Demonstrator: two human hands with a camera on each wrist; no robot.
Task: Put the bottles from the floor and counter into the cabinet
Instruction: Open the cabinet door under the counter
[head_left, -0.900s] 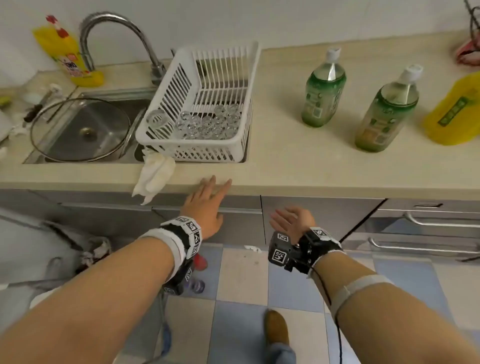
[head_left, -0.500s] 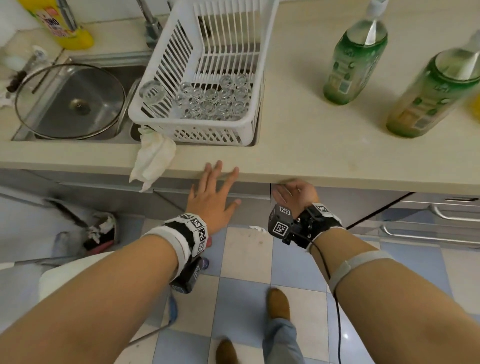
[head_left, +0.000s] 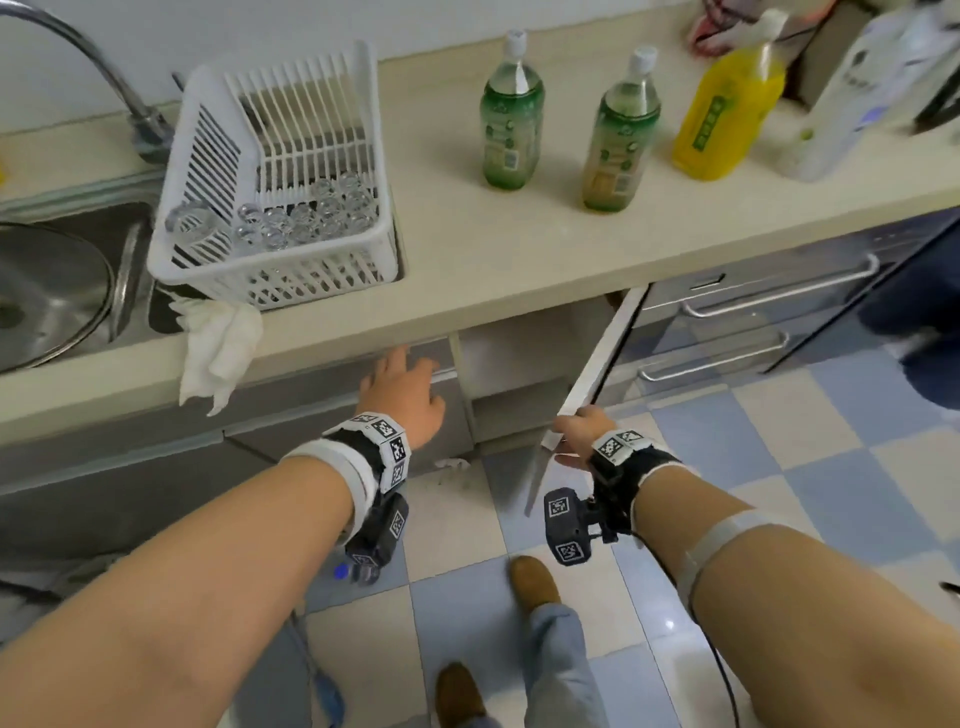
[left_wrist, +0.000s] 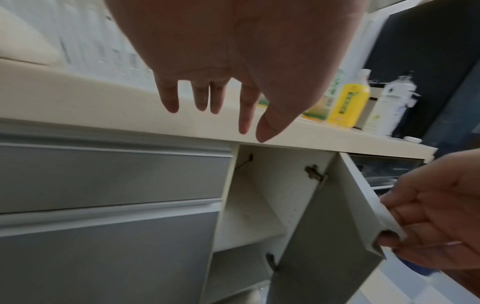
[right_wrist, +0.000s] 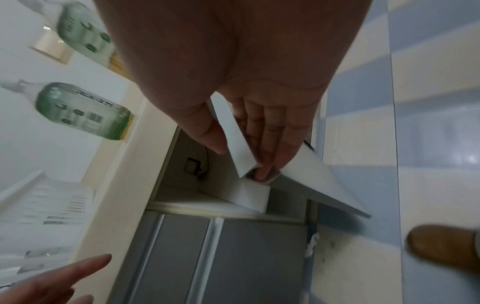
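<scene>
Two green bottles (head_left: 511, 117) (head_left: 621, 135) with white caps stand on the beige counter (head_left: 519, 249), with a yellow bottle (head_left: 727, 111) and a white bottle (head_left: 852, 88) to their right. Under the counter the cabinet door (head_left: 592, 374) stands swung open, showing white shelves (left_wrist: 249, 214) inside. My right hand (head_left: 571, 436) grips the door's free edge, thumb on one face and fingers (right_wrist: 262, 144) on the other. My left hand (head_left: 402, 384) hovers open in front of the grey drawer fronts, fingers (left_wrist: 205, 98) straight, holding nothing.
A white dish basket (head_left: 280, 208) with several glasses sits by the sink (head_left: 62, 291); a white cloth (head_left: 221, 348) hangs over the counter edge. Grey drawers with bar handles (head_left: 753, 312) lie right of the open door. My feet (head_left: 532, 582) stand on the checkered floor.
My right hand has pulled the cabinet door out from under the counter edge, so it now stands wide open. The left hand stayed open near the drawer fronts. The head view shifted right.
</scene>
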